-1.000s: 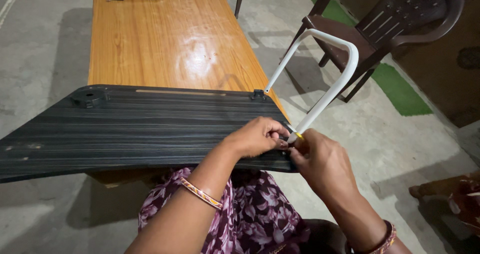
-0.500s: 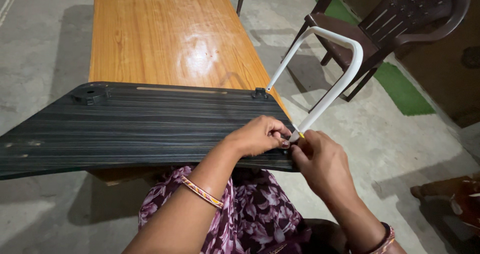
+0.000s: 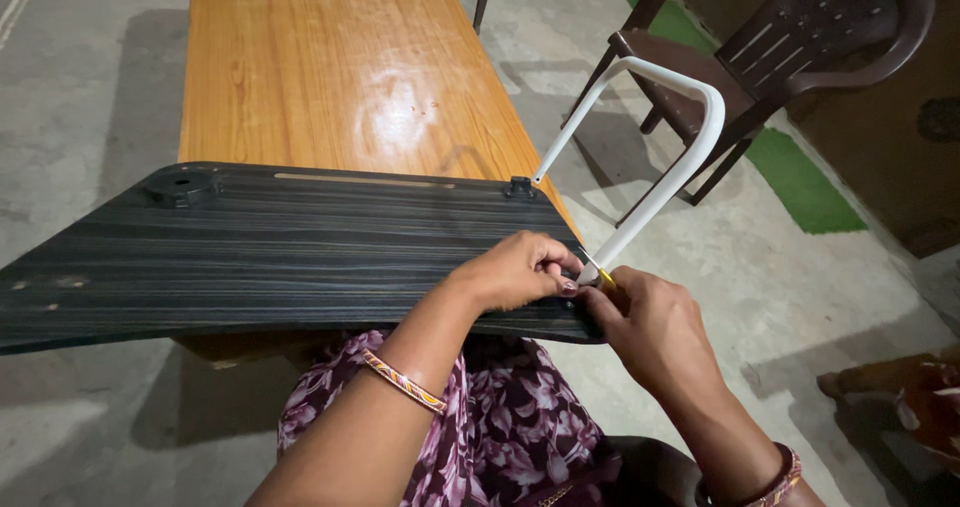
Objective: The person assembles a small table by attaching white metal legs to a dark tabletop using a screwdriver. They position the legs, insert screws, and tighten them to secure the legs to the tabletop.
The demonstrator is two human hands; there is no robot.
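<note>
Both hands meet at the near right corner of the dark board lying across the lap, left hand pinching the white tube leg's end, right hand closed around a yellow-tipped tool, best kept square on the fastener

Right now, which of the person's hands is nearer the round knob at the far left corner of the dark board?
Left. The left hand rests on the dark board at its right edge, still well across from the round knob. The right hand sits further right, just past that edge.
</note>
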